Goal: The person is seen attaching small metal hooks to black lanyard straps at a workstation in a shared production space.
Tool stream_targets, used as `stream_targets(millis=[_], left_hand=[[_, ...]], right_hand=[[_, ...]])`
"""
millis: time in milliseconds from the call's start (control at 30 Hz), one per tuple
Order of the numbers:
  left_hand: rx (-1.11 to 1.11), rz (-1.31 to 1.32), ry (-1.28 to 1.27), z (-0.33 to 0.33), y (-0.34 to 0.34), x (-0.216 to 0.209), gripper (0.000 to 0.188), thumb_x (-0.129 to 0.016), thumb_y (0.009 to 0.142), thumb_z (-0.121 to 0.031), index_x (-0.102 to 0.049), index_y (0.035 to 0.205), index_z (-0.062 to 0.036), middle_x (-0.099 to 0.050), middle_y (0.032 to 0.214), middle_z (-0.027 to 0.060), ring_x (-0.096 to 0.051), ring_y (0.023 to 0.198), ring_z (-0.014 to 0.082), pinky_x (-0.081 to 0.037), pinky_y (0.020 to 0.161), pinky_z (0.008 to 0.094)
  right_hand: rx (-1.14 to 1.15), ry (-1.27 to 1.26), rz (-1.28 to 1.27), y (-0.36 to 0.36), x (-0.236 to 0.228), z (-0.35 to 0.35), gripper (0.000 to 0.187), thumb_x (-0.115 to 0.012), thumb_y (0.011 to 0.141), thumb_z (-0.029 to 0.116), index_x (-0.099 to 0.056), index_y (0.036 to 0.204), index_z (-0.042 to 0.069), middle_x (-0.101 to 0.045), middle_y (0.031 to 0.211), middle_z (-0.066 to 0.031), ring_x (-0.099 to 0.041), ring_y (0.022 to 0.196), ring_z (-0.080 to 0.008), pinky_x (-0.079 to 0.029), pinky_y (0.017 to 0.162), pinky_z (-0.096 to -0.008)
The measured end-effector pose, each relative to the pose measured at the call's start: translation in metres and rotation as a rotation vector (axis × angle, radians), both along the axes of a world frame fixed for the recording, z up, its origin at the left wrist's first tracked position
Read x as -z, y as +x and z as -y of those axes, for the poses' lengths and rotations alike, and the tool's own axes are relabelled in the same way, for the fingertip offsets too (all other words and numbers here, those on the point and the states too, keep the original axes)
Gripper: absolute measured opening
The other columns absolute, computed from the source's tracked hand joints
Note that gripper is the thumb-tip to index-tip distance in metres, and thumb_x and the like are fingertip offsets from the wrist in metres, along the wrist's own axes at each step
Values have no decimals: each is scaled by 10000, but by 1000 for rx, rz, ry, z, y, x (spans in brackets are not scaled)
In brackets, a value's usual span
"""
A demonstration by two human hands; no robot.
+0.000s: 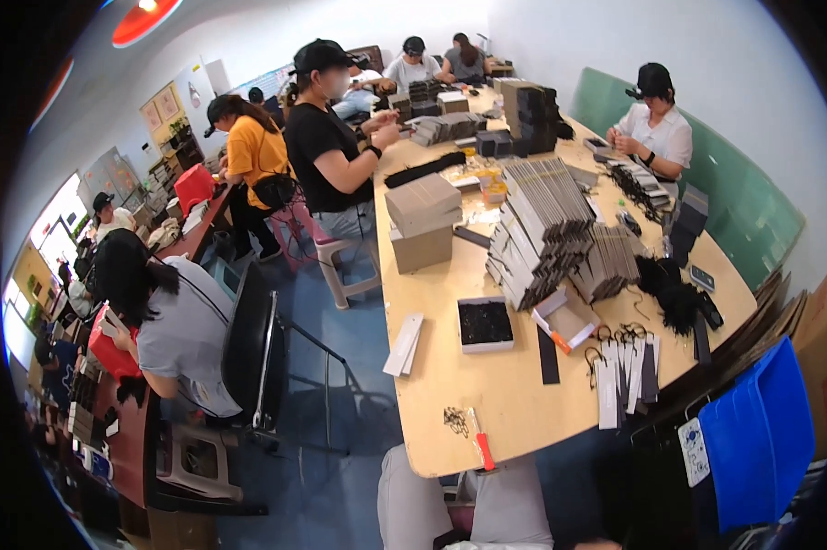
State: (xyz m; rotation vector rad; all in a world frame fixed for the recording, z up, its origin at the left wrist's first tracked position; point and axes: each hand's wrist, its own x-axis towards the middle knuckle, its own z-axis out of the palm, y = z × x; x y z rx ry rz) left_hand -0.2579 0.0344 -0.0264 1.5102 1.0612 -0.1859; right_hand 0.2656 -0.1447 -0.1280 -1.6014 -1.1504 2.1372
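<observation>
Only a small skin-toned patch of what seems to be my right hand (601, 544) shows at the lower edge; its fingers are hidden. My left hand is out of the picture. My legs in grey trousers are at the near end of a pale wooden table (514, 403). Nearest to me on it lie a tool with a red handle (485, 452) and a small heap of dark loops (455, 421). To the right are white and dark tags (607, 394) with black cords. Farther in sit a white box of small black pieces (485, 323) and two white strips (404, 346).
Tall stacks of grey card pieces (542, 220), grey-brown boxes (422, 225) and a black fringed bundle (674, 289) cover the table's middle. A blue bin (761, 440) stands right. Left are a black folding chair (253, 348) and several people at work.
</observation>
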Motion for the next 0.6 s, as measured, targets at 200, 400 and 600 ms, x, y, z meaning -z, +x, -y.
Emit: stream_targets(millis=[200, 400, 600], left_hand=[[185, 11, -188, 11, 6, 15, 253, -603, 914, -288, -712, 970, -66, -697, 807, 58, -653, 778, 128, -498, 779, 272], [32, 168, 65, -33, 58, -42, 259, -597, 925, -266, -672, 850, -30, -545, 625, -18, -457, 585, 57, -401, 533, 248], [-233, 275, 820, -58, 160, -53, 144, -616, 869, -95, -602, 985, -11, -589, 794, 76, -558, 654, 147, -465, 613, 269]], right_hand=[[27, 128, 107, -42, -109, -67, 149, -552, 924, 136, -640, 900, 17, -654, 647, -70, -626, 555, -117, -497, 509, -256], [204, 727, 267, -79, -162, -109, 147, -586, 909, 152, -643, 909, 17, -637, 662, -76, -568, 531, -112, -444, 521, -252], [240, 951, 841, -69, -168, -118, 153, -617, 857, 205, -623, 966, 98, -668, 798, -146, -652, 738, -336, -516, 635, -421]])
